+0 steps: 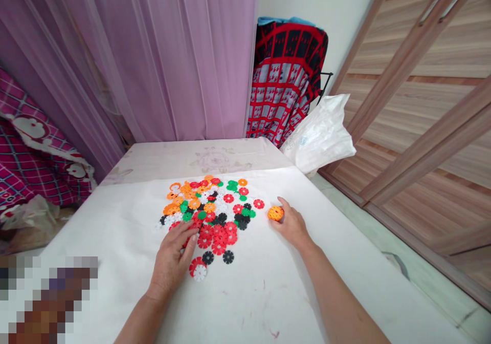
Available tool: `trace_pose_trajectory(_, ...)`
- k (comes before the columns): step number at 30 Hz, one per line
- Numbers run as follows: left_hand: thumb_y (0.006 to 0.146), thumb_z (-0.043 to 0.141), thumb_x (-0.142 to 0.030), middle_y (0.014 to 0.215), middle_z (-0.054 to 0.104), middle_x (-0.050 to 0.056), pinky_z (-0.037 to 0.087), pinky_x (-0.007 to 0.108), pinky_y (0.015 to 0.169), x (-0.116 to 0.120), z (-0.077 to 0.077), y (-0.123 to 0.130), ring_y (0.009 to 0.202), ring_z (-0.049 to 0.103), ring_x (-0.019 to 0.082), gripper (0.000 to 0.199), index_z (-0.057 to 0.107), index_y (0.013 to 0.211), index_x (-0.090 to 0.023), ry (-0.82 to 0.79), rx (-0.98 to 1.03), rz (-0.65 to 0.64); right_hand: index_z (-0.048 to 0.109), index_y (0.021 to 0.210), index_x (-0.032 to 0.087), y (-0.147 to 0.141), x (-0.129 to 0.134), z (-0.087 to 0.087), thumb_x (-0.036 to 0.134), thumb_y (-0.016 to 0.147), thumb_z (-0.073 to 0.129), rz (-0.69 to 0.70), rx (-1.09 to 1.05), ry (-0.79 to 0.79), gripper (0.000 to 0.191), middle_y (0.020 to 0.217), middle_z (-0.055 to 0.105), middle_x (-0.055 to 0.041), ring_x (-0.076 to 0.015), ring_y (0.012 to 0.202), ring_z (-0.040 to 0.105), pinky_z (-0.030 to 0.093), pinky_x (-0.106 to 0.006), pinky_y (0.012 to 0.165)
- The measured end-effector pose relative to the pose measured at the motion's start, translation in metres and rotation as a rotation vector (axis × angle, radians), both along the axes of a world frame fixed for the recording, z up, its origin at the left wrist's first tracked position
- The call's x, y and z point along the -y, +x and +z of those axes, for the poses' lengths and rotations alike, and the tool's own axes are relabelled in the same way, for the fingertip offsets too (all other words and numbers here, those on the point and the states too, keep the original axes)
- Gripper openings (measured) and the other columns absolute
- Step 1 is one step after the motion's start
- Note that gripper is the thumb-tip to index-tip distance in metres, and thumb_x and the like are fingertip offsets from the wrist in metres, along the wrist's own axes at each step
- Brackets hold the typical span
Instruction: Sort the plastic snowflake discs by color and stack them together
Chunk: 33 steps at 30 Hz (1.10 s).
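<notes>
A pile of notched plastic discs in red, orange, green, black and white lies on the white cloth. My left hand rests at the near left side of the pile, its fingertips on red discs and its thumb apart from the fingers. To the right of the pile, my right hand has its thumb and fingers around an orange stack of notched discs. Part of that stack is hidden by the fingers. Near my left thumb, a white disc overlaps a red one.
The discs lie on a table with a white cloth. Beyond its far edge hangs a purple curtain. A white plastic bag stands by the far right corner, in front of a red checked cloth. Wooden wardrobe doors are on the right.
</notes>
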<state>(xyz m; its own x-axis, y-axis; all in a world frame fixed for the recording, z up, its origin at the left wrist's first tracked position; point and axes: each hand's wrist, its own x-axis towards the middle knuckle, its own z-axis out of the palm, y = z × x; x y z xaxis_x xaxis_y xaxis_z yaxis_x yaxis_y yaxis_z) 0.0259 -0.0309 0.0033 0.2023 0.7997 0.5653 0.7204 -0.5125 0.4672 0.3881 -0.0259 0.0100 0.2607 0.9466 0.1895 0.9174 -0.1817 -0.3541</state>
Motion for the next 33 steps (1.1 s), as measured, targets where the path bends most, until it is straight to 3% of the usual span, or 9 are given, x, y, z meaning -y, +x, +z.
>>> trace_pose_trajectory(7, 0.091, 0.05, -0.038, 0.118, 0.071, 0.007, 0.054, 0.048, 0.096, 0.001, 0.0, -0.001, 0.112, 0.065, 0.026, 0.029, 0.073, 0.103, -0.027, 0.02, 0.0, 0.001, 0.045, 0.136, 0.019, 0.037, -0.036, -0.009, 0.037, 0.073, 0.065, -0.065, -0.02, 0.083, 0.068, 0.1, 0.069, -0.0087, -0.0275, 0.092, 0.064, 0.047, -0.038, 0.083)
trace_pose_trajectory(15, 0.091, 0.051, -0.039, 0.121, 0.07, 0.005, 0.057, 0.048, 0.093, 0.004, 0.002, -0.005, 0.112, 0.066, 0.027, 0.029, 0.073, 0.106, -0.03, 0.013, -0.057, 0.023, 0.044, 0.136, 0.014, 0.08, -0.087, -0.013, 0.041, 0.075, 0.064, -0.132, -0.051, 0.069, 0.07, 0.104, 0.069, -0.0141, -0.0305, 0.093, 0.065, 0.049, -0.041, 0.081)
trace_pose_trajectory(24, 0.09, 0.051, -0.038, 0.126, 0.068, 0.002, 0.058, 0.045, 0.093, 0.009, 0.001, -0.011, 0.113, 0.065, 0.025, 0.029, 0.071, 0.11, -0.034, -0.026, -0.09, 0.049, 0.047, 0.135, 0.019, 0.119, -0.144, -0.014, 0.041, 0.072, 0.069, -0.197, -0.099, 0.086, 0.07, 0.108, 0.069, -0.0136, -0.032, 0.101, 0.066, 0.05, -0.043, 0.085)
trace_pose_trajectory(33, 0.089, 0.051, -0.034, 0.128, 0.066, -0.002, 0.061, 0.044, 0.09, 0.013, 0.006, -0.015, 0.114, 0.065, 0.025, 0.032, 0.067, 0.117, -0.04, -0.014, -0.111, 0.028, 0.047, 0.134, 0.015, 0.147, -0.178, -0.011, 0.042, 0.071, 0.071, -0.253, -0.139, 0.075, 0.073, 0.11, 0.069, -0.0162, -0.0334, 0.102, 0.066, 0.049, -0.042, 0.084)
